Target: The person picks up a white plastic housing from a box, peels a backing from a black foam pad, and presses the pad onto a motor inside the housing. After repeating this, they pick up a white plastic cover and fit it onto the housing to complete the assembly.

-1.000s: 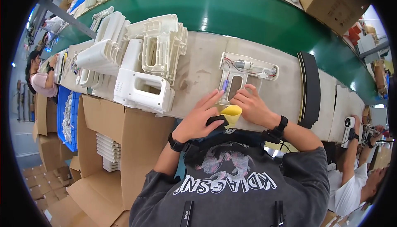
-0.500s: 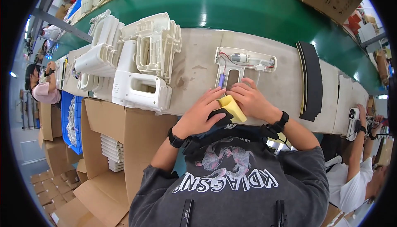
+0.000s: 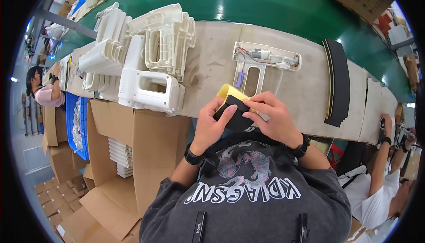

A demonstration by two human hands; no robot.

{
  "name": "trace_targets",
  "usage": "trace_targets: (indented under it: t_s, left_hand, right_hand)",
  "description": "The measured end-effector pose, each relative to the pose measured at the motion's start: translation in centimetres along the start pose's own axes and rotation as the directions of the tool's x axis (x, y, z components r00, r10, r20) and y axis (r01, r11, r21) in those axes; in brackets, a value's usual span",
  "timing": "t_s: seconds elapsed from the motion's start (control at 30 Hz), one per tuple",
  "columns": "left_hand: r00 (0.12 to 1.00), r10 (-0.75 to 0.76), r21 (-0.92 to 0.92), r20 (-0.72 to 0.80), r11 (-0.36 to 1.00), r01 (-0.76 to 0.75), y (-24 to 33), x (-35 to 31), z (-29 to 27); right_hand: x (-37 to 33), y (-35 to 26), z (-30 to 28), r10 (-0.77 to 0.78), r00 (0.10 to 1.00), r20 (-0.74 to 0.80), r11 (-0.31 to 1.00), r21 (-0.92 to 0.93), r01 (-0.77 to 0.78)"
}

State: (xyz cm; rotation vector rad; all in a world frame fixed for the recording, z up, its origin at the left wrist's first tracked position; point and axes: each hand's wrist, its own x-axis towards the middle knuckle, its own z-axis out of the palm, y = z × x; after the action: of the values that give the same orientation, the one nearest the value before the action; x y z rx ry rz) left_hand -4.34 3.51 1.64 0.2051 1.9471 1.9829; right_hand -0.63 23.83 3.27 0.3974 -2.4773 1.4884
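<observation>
Where the green conveyor belt (image 3: 274, 3) curves along the top, a long grey table (image 3: 212, 72) runs just below it, and brown cardboard boxes (image 3: 146, 154) stand against the table's near side, one holding a stack of white plastic trays (image 3: 120, 156); to their left a blue bin (image 3: 76, 119) is filled with small pale parts, too many and too small to count. A heap of white plastic housing shells (image 3: 141, 52) lies on the table's left part, several piled together so no sure count is possible. One open housing half (image 3: 261, 63) with a small motor and wires lies alone further right, and one stack of black foam strips (image 3: 337, 81) rests near the right end. At the table's near edge, the left hand (image 3: 211, 125) and right hand (image 3: 271, 118) both have their fingers clamped on one black foam pad (image 3: 233, 114) with yellow backing paper (image 3: 230, 93) curling off its top.
</observation>
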Motion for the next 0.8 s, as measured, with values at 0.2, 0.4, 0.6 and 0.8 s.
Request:
trace_targets:
  t_s: [0.2, 0.4, 0.6, 0.8]
  left_hand:
    - [0.99, 0.113, 0.216, 0.085, 0.968, -0.129, 0.1, -1.1, -2.1]
    - [0.972, 0.09, 0.202, 0.216, 0.97, -0.135, 0.1, -1.6, -2.8]
    - [0.999, 0.049, -0.091, 0.018, 0.995, -0.047, -1.3, -2.2, -4.1]
    - [1.0, 0.018, -0.189, 0.001, 0.982, -0.017, -1.9, -1.8, -4.4]
  right_hand:
    - [0.0, -0.1, 0.0, 0.127, 0.972, 0.195, 0.962, 0.216, -0.169]
    - [-0.1, 1.7, -0.1, 0.185, 0.799, 0.572, 0.615, 0.567, -0.548]
    - [3.7, 3.9, -4.1, 0.18, 0.934, 0.308, 0.981, 0.019, -0.195]
    - [8.1, 8.5, -5.5, -0.048, 0.998, -0.049, 0.892, -0.452, 0.021]
